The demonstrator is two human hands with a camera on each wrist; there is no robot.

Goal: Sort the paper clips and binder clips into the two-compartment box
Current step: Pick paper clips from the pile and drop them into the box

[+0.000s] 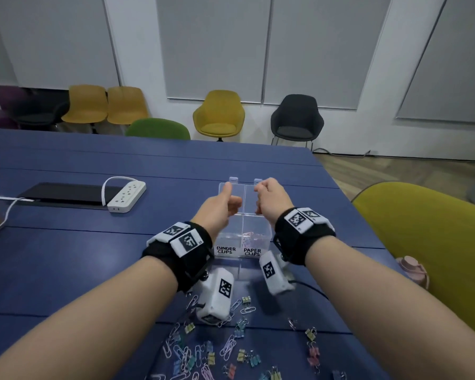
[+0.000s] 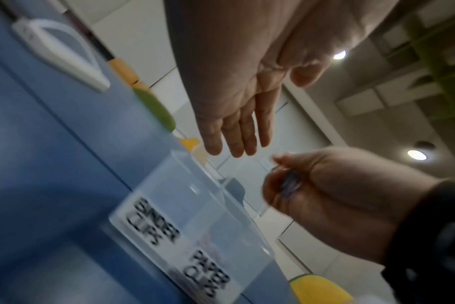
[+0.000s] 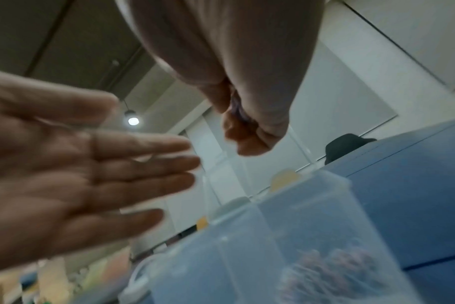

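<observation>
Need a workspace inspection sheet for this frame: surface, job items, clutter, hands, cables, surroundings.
Surface: blue table, seams across it.
Job's things: clear two-compartment box, lid open, labelled BINDER CLIPS and PAPER CLIPS; paper clips in the paper clip side, binder side looks empty. Mixed loose clips on the near table.
Clutter: white power strip, black pad, pink object at the right edge.
Hands: left hand open, empty, over the box; right hand curled round small bluish clips, type unclear.
Cables: white cable from the strip; black wrist camera lead.
Surroundings: chairs, grey wall panels.
</observation>
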